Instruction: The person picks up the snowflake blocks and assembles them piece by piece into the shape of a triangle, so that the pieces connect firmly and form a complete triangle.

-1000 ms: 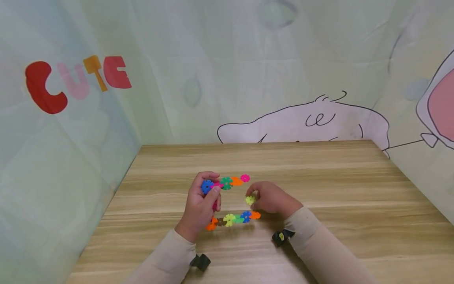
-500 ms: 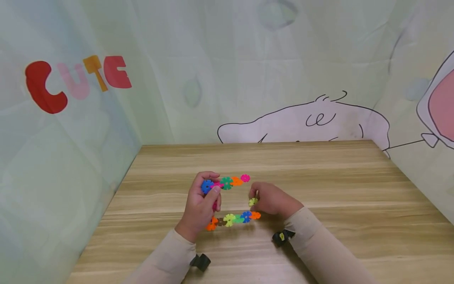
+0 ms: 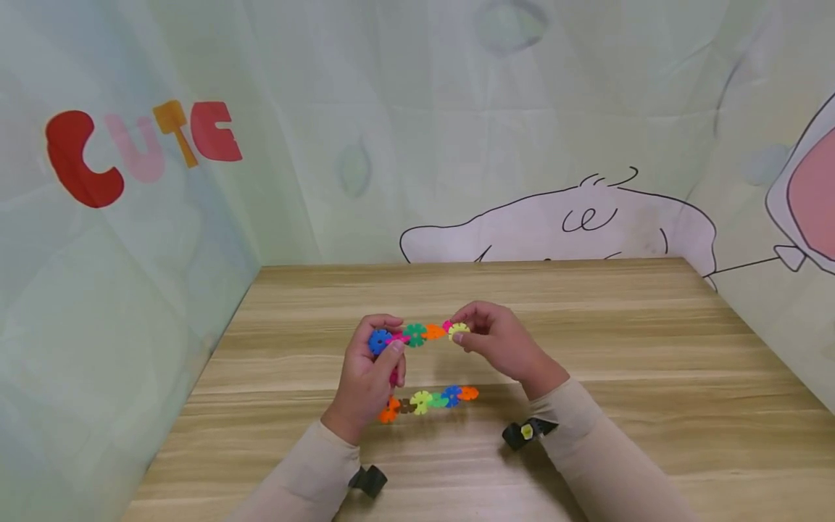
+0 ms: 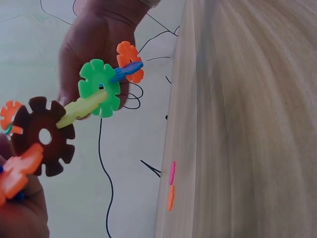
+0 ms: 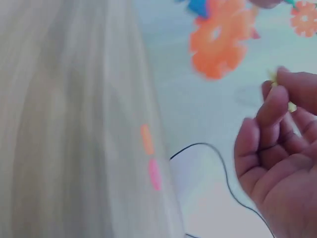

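Observation:
My left hand (image 3: 375, 373) grips a chain of notched plastic flower discs, bent into two rows. The upper row has a blue disc (image 3: 380, 341), a pink piece, a green disc (image 3: 414, 334) and an orange disc (image 3: 433, 331). Along the lower row run an orange disc (image 3: 389, 411), a brown disc (image 4: 44, 137), a yellow disc (image 3: 420, 402), a green disc (image 4: 99, 88), a blue disc (image 3: 452, 396) and an orange end disc (image 3: 468, 393). Thumb and fingers of my right hand (image 3: 502, 341) pinch a loose yellow disc (image 3: 459, 331) close beside the upper row's orange end.
On the wood-grain table (image 3: 620, 326) lie a pink disc (image 5: 154, 173) and an orange disc (image 5: 147, 139), end to end in both wrist views. Printed fabric walls (image 3: 326, 145) stand behind the table and at its sides.
My right hand has risen from beside the lower row to the upper row's end, bringing the yellow disc along. The left hand and its chain have stayed nearly still.

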A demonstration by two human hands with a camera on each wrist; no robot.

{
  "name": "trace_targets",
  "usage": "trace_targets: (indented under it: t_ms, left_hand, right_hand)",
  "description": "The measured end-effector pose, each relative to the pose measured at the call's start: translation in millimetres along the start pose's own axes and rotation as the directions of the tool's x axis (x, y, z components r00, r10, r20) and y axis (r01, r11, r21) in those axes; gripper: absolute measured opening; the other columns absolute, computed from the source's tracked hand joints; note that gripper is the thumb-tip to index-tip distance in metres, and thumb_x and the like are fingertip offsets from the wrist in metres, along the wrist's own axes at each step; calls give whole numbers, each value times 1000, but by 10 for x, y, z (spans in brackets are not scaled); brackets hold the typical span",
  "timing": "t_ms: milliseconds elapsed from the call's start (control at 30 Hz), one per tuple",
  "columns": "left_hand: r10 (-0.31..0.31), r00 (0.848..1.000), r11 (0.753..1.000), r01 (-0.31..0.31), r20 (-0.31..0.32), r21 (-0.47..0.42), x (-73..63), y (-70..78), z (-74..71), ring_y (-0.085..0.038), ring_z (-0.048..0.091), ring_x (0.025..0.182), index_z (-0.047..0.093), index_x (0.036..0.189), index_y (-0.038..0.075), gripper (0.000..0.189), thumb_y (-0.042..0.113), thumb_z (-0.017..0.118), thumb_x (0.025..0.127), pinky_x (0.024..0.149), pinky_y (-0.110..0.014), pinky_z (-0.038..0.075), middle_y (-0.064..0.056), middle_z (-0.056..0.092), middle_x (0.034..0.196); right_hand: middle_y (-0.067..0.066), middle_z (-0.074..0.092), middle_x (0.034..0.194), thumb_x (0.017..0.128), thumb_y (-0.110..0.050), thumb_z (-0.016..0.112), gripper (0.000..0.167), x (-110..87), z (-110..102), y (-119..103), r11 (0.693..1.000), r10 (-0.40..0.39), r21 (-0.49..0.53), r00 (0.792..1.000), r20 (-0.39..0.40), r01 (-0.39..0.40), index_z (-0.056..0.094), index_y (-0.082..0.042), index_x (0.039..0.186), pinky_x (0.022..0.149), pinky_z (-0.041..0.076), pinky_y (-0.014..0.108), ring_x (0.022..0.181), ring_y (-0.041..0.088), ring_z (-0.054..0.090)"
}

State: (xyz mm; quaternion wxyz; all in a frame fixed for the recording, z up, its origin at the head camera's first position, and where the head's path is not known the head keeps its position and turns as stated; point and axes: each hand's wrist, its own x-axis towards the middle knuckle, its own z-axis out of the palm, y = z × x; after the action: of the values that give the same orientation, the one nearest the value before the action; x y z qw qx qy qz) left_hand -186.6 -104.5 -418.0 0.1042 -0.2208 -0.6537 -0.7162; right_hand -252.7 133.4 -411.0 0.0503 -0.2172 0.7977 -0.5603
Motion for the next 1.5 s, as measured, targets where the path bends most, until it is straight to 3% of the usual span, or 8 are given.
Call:
trace_targets:
  t_ms: [133, 400, 667, 967, 1267, 1500]
  left_hand:
    - [4, 1000, 1000, -4, -2, -4, 1, -7, -1, -17, 51, 54, 50, 128, 7, 23, -1, 48, 107, 47, -22, 45, -9, 52, 85]
    - [22, 1000, 1000, -22, 3, -8, 2, -19, -4, -18, 51, 53, 49, 127, -6, 20, -2, 48, 107, 45, -24, 45, -14, 47, 72]
    - [47, 999, 999, -46, 20, -10, 5, -43, -8, -18, 50, 53, 52, 124, -6, 18, -2, 48, 107, 43, -26, 45, -14, 47, 71]
    - [36, 999, 999, -36, 39, 4, 0, -45, -14, -20, 49, 50, 52, 119, -6, 14, -2, 48, 107, 41, -25, 43, -18, 46, 66]
    - [54, 998, 998, -53, 39, -28, 2, -77, 9, -19, 48, 49, 52, 118, -9, 14, -4, 47, 106, 40, -26, 42, -17, 44, 64]
    - [40, 999, 999, -39, 24, -24, -1, -84, 18, -20, 48, 50, 52, 119, -7, 14, -2, 48, 107, 42, -24, 43, -17, 45, 66]
  right_hand:
    - [15, 66, 93, 99, -1, 69, 21, -55, -16, -104, 989, -90, 118, 995, -32, 93, 68, 3, 119, 77, 60, 33, 80, 21, 66]
    - [3, 70, 92, 96, 4, 67, 21, -111, 15, -191, 962, -189, 188, 980, -54, 196, 68, 6, 117, 75, 59, 28, 79, 18, 65]
    - [2, 69, 93, 95, 6, 65, 20, -111, 52, -191, 958, -223, 177, 974, -49, 228, 70, 9, 115, 72, 57, 25, 79, 16, 62]
    - [17, 71, 96, 96, 5, 67, 19, -142, 94, -231, 965, -226, 130, 973, -41, 229, 74, 5, 113, 71, 57, 25, 77, 15, 62]
    - [15, 69, 92, 96, 5, 67, 19, -139, 95, -244, 963, -235, 122, 970, -54, 240, 74, 4, 114, 67, 54, 24, 74, 14, 59]
    - [20, 69, 110, 98, 3, 61, 29, -119, 92, -191, 961, -229, 146, 972, -52, 234, 68, 3, 126, 76, 59, 27, 86, 18, 64]
